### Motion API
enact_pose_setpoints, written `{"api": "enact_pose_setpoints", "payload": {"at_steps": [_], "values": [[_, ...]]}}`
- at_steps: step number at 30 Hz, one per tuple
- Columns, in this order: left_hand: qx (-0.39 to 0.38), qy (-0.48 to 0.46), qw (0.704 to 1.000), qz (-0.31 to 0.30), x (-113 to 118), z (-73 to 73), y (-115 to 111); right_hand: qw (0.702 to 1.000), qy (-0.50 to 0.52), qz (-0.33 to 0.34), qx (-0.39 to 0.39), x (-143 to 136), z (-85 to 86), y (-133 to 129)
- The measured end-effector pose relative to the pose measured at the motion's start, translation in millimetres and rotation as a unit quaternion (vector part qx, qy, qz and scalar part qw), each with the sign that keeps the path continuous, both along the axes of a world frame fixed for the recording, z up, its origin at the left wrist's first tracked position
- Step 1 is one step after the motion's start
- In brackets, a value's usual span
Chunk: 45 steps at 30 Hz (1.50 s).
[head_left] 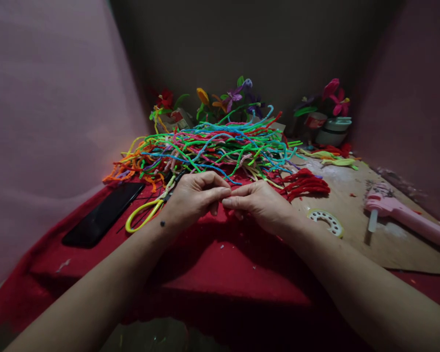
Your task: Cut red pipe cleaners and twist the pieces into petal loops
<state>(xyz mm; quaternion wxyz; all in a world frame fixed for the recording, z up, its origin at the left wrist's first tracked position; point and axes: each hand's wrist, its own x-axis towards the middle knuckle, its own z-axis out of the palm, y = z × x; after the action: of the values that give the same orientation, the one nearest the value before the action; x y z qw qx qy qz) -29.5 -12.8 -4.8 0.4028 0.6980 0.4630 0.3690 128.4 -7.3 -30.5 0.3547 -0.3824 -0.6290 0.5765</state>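
My left hand (196, 198) and my right hand (260, 203) meet fingertip to fingertip over the front of the red cloth (223, 264). Both are closed in a pinch, thumbs against fingers. Whatever lies between the fingertips is hidden or too small to make out. Just beyond them spreads a big tangled heap of coloured pipe cleaners (212, 142). Yellow-handled scissors (146, 215) lie beside my left wrist, partly covered by it. A bundle of red pipe cleaners (306, 185) rests to the right of my right hand.
A black phone (102, 215) lies at the left. On the right, a brown board (352, 188) carries a pink glue gun (399, 210) and a white ring-shaped spool (326, 222). Pipe-cleaner flowers (234, 98) stand behind the heap, and pink flowers (339, 100) stand by a lidded tub (333, 131).
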Motion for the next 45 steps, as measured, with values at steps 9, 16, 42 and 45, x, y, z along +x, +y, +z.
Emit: {"api": "enact_pose_setpoints", "payload": {"at_steps": [9, 16, 42, 45], "values": [[0.151, 0.105, 0.983, -0.002, -3.5, -3.6, 2.7, 0.996, 0.07, 0.03, -0.044, -1.3, -1.2, -0.2], [0.213, 0.181, 0.96, -0.02, -3.2, -6.8, 3.0, 0.997, 0.061, 0.035, -0.043, -2.1, -9.4, 1.9], [0.198, 0.196, 0.96, -0.001, 3.2, -17.5, 6.3, 0.989, 0.018, -0.144, 0.042, -4.6, -8.3, 6.7], [0.32, 0.263, 0.91, 0.005, 4.5, -25.2, 7.0, 0.985, -0.028, -0.161, 0.058, -5.1, -6.8, 6.0]]}}
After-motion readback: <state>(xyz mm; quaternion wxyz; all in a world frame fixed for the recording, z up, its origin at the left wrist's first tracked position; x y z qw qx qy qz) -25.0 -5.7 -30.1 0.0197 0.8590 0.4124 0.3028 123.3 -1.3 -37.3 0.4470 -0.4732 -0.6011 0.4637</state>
